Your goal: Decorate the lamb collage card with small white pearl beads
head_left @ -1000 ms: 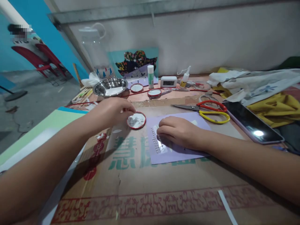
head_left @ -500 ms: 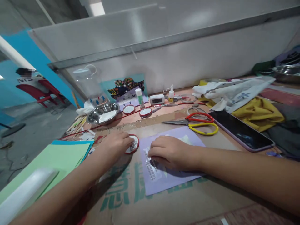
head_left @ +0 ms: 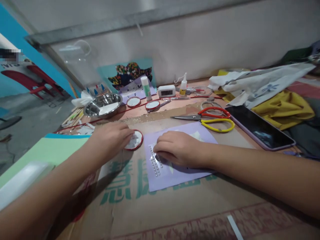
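My left hand [head_left: 111, 137] rests at the left rim of a small round red-rimmed mirror [head_left: 135, 140], its fingers curled over the edge and touching it. My right hand [head_left: 178, 148] lies knuckles-up on a lilac paper sheet [head_left: 172, 173], fingers bent down and pressed on a clear strip of small beads [head_left: 153, 160]; what the fingertips pinch is hidden. Both lie on flattened brown cardboard [head_left: 160, 203] printed with green characters.
Red-and-yellow scissors [head_left: 212, 120] and a dark tablet [head_left: 258, 126] lie right of the sheet, with yellow and white cloth [head_left: 275, 100] beyond. Behind stand a steel bowl [head_left: 103, 105], two more small mirrors [head_left: 142, 103], a glue stick, a white clock, a glue bottle. Green card [head_left: 47, 151] lies left.
The head camera swung up and then back down, shifting the whole scene. My left hand slid further onto the mirror's rim; my right hand stays pressed on the bead strip.
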`<state>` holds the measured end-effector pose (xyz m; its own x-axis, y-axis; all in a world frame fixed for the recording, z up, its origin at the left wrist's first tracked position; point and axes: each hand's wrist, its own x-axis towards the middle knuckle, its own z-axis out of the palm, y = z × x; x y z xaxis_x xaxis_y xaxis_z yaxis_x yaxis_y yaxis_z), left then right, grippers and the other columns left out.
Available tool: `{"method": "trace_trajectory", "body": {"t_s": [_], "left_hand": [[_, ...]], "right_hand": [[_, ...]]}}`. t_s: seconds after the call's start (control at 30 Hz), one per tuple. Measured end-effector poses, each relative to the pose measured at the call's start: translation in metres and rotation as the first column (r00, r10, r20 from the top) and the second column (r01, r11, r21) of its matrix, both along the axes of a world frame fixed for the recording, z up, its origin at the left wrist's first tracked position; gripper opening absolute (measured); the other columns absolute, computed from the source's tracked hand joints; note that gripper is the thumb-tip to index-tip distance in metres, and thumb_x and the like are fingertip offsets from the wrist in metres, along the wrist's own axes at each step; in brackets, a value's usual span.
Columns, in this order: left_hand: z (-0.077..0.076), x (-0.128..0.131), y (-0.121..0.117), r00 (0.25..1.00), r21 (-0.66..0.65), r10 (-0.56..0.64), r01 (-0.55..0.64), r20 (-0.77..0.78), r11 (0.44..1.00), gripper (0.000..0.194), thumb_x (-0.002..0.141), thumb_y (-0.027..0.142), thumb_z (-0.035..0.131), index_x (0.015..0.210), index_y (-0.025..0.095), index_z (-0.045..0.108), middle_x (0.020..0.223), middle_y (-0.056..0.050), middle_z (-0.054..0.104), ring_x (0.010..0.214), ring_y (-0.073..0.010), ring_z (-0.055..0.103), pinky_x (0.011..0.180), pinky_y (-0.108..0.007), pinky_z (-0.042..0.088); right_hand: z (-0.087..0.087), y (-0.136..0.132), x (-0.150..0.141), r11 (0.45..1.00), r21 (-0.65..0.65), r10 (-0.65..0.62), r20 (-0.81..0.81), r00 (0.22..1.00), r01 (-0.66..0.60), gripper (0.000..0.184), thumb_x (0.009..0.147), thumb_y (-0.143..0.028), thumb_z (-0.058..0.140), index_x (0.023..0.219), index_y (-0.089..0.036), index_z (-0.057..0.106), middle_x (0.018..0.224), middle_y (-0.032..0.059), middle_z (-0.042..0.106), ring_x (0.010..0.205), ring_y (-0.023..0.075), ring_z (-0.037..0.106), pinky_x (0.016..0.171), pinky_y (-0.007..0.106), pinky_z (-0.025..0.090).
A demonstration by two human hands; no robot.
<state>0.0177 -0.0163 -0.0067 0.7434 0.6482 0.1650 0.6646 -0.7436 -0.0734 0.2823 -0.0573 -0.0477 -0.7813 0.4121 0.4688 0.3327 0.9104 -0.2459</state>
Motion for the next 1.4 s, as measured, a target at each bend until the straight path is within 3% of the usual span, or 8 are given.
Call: {"method": "trace_trajectory", "body": {"t_s": [0.23,0.63,0.77,0.87,0.93,1.1,1.27,1.4], "left_hand": [[0.005,-0.004,-0.001,0.993,0.055,0.066,-0.061,-0.099,0.997,0.035,0.097,0.039,0.042,0.09,0.02,0.07,0.089,-0.009,0.074,0.085,-0.0265,0.066,0.076,-0.041,0.049],[0.017,0.005,-0.01,0.981,-0.008,0.185,-0.186,-0.066,0.983,0.032,0.091,0.023,0.042,0.101,0.018,0.072,0.1,-0.01,0.074,0.093,-0.0278,0.068,0.079,-0.039,0.053],[0.02,0.01,-0.016,0.964,-0.073,0.238,-0.23,0.119,0.97,0.027,0.093,0.026,0.051,0.109,0.021,0.072,0.104,-0.008,0.076,0.094,-0.0262,0.069,0.078,-0.037,0.052],[0.01,0.021,-0.029,0.868,-0.293,0.254,-0.133,0.426,0.947,0.023,0.091,0.031,0.061,0.111,0.024,0.07,0.099,-0.003,0.076,0.083,-0.0199,0.07,0.074,-0.032,0.052],[-0.002,0.032,-0.039,0.76,-0.485,0.266,0.073,0.593,0.872,0.033,0.092,0.031,0.062,0.125,0.024,0.062,0.094,-0.002,0.076,0.082,-0.0167,0.071,0.074,-0.028,0.054],[-0.025,0.052,-0.054,0.561,-0.611,0.388,0.284,0.731,0.739,0.041,0.091,0.025,0.064,0.131,0.021,0.055,0.087,-0.001,0.074,0.079,-0.0126,0.07,0.069,-0.021,0.053],[-0.028,0.052,-0.055,0.522,-0.627,0.432,0.282,0.735,0.726,0.041,0.09,0.026,0.066,0.129,0.021,0.058,0.083,0.001,0.072,0.075,-0.0111,0.068,0.064,-0.019,0.051],[-0.029,0.051,-0.052,0.541,-0.624,0.425,0.256,0.725,0.738,0.035,0.087,0.03,0.069,0.121,0.021,0.063,0.083,0.001,0.07,0.074,-0.0111,0.066,0.064,-0.02,0.051]], "right_hand": [[-0.002,0.002,0.0,1.0,-0.029,-0.003,-0.016,1.0,0.002,0.015,0.096,-0.016,0.049,0.097,-0.015,0.064,0.089,0.0078,0.068,0.079,0.0168,0.057,0.073,0.028,0.042],[-0.002,0.002,0.0,1.0,-0.011,-0.001,-0.022,1.0,0.001,0.016,0.096,-0.015,0.049,0.096,-0.013,0.065,0.086,0.0069,0.068,0.077,0.016,0.058,0.071,0.026,0.043],[-0.001,0.002,0.0,0.999,-0.028,-0.021,-0.052,0.998,0.02,0.015,0.096,-0.015,0.05,0.096,-0.014,0.066,0.086,0.0066,0.069,0.077,0.0157,0.06,0.071,0.026,0.044],[0.0,0.001,0.0,0.99,-0.106,-0.104,-0.148,0.983,0.089,0.013,0.094,-0.017,0.054,0.1,-0.015,0.066,0.088,0.0054,0.071,0.077,0.0144,0.062,0.072,0.025,0.047],[0.0,0.001,0.0,0.978,-0.159,-0.173,-0.243,0.954,0.137,0.014,0.093,-0.018,0.057,0.104,-0.015,0.066,0.091,0.0047,0.072,0.075,0.013,0.062,0.071,0.024,0.048],[0.001,0.0,-0.004,0.975,-0.206,-0.155,-0.349,0.924,0.085,0.018,0.093,-0.015,0.057,0.107,-0.017,0.068,0.096,0.0035,0.074,0.079,0.0118,0.066,0.074,0.023,0.05],[0.004,-0.003,-0.007,0.934,-0.356,-0.188,-0.381,0.905,0.044,0.014,0.091,-0.015,0.062,0.1,-0.017,0.073,0.091,0.0026,0.075,0.08,0.0114,0.067,0.075,0.023,0.051],[0.009,-0.006,-0.009,0.838,-0.545,-0.268,-0.365,0.892,0.028,0.009,0.087,-0.018,0.066,0.088,-0.018,0.075,0.085,0.0007,0.075,0.078,0.0114,0.067,0.073,0.023,0.051]]}}
